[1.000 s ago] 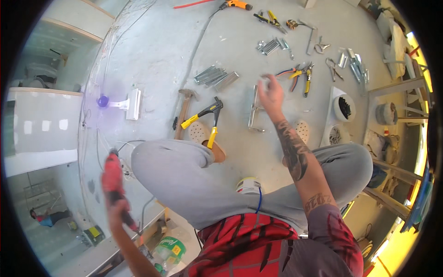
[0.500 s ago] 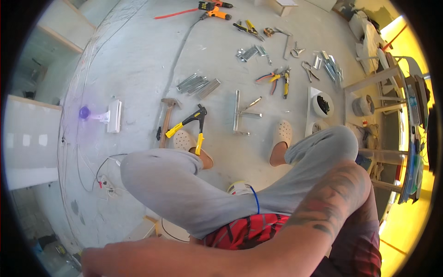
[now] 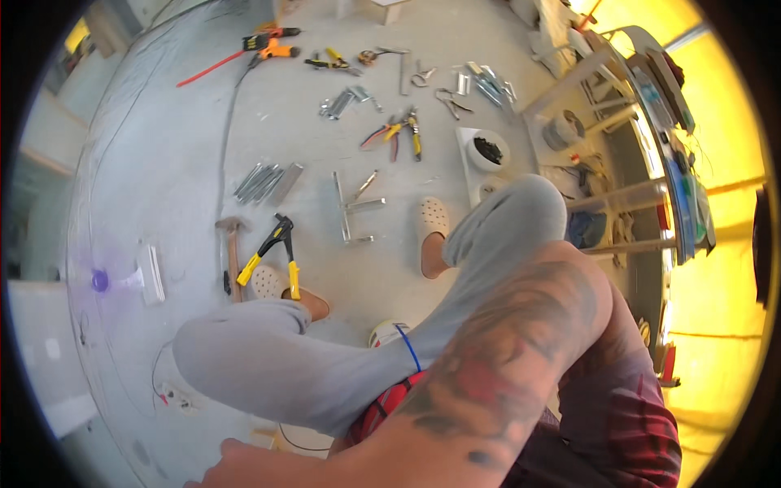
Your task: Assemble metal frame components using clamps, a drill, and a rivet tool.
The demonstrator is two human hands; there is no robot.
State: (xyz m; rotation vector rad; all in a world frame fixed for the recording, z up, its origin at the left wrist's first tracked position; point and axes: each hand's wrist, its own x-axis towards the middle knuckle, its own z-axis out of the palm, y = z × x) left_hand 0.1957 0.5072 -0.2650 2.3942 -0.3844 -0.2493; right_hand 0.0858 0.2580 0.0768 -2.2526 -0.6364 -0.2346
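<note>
My tattooed right arm bends at the elbow and crosses my lap toward the lower left. At the lower edge my right hand (image 3: 256,465) is partly cut off, and its fingers do not show clearly. No part of my left hand appears. By my left foot lies a black pliers-like tool with yellow handles (image 3: 277,241), with a wooden-handled hammer (image 3: 234,259) beside it. Between my feet and farther out rests a joined piece of metal profiles (image 3: 342,210). A bundle of short metal profiles (image 3: 262,184) sits to its left. Neither visible arm part touches these.
Farther out lie pliers and snips (image 3: 394,134), more metal pieces (image 3: 346,103) and an orange drill (image 3: 272,52). A white bowl of black screws (image 3: 488,150) stands right. A white bucket (image 3: 389,332) is between my legs. A wooden rack (image 3: 634,199) lines the right; a purple-lit device (image 3: 99,281) the left.
The view has turned, so the floor, tools and legs sit farther left. My right forearm now slants more steeply, and the hand appears lower and farther right in the picture.
</note>
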